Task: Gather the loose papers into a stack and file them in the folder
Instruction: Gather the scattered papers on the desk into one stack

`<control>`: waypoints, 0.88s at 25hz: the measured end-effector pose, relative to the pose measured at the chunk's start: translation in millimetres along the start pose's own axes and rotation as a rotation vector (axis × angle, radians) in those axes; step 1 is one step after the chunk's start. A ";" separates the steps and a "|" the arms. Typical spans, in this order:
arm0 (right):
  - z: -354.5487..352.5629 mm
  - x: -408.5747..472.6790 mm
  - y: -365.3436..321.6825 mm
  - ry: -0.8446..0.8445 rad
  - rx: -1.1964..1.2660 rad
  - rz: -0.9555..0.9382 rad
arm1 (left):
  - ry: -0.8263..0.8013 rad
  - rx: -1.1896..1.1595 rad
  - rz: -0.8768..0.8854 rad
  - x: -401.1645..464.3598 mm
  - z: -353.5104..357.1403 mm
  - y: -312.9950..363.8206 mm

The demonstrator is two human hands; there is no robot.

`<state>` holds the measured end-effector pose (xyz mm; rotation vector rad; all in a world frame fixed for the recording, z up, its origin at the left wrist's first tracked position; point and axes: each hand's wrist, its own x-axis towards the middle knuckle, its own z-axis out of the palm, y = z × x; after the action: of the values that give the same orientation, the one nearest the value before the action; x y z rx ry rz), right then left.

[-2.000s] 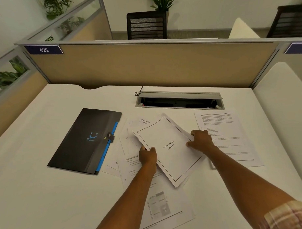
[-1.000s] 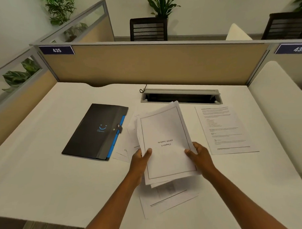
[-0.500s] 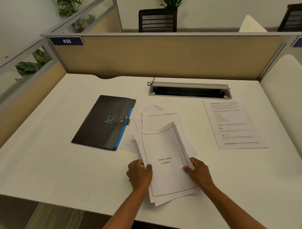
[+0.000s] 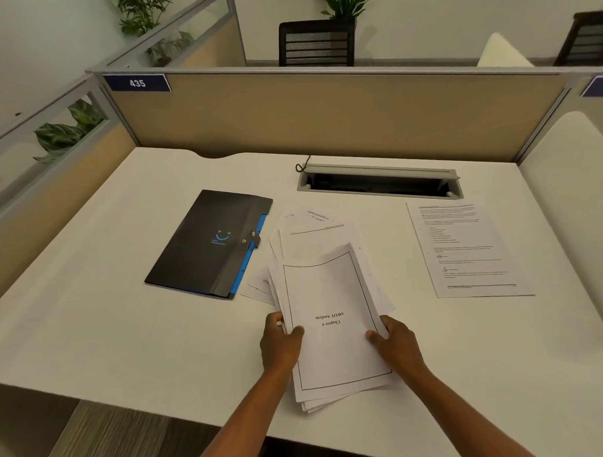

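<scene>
A rough stack of white papers (image 4: 330, 295) lies near the front of the white desk (image 4: 108, 320), its top sheet a bordered title page. My left hand (image 4: 280, 345) grips the stack's left edge and my right hand (image 4: 396, 344) grips its right edge. More loose sheets (image 4: 313, 224) fan out from under the stack's far end. A single printed page (image 4: 465, 246) lies apart on the right. The black folder (image 4: 208, 242) with a blue edge and snap clasp rests shut to the left of the papers.
A grey cable tray opening (image 4: 377, 184) is set into the desk behind the papers. Tan partition walls (image 4: 323, 114) close off the back and left. The desk's front edge runs just below the stack.
Both hands have pulled the papers toward the front edge and squared them into a tighter pile. The sheet that lay nearest me has joined the stack.
</scene>
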<state>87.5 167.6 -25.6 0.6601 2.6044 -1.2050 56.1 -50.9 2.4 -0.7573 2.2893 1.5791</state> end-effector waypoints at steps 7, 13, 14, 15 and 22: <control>0.4 -0.5 -0.5 -0.023 0.020 0.003 | 0.029 0.027 0.044 -2.1 10.1 6.6; -1.0 2.0 2.0 -0.057 0.101 0.018 | -0.165 -0.099 -0.005 3.7 10.8 9.6; -2.7 2.1 2.0 -0.050 0.115 0.018 | -0.174 -0.109 0.015 4.0 9.5 11.5; -4.6 2.4 2.0 -0.029 0.125 0.018 | -0.188 -0.122 0.034 4.4 7.7 13.8; -25.6 18.5 -4.4 0.107 0.266 0.034 | -0.424 -0.260 0.147 6.9 -3.2 38.5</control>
<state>69.3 190.3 -12.6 0.8357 2.5270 -1.5627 29.4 -45.1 30.6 -0.2701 1.8929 1.9122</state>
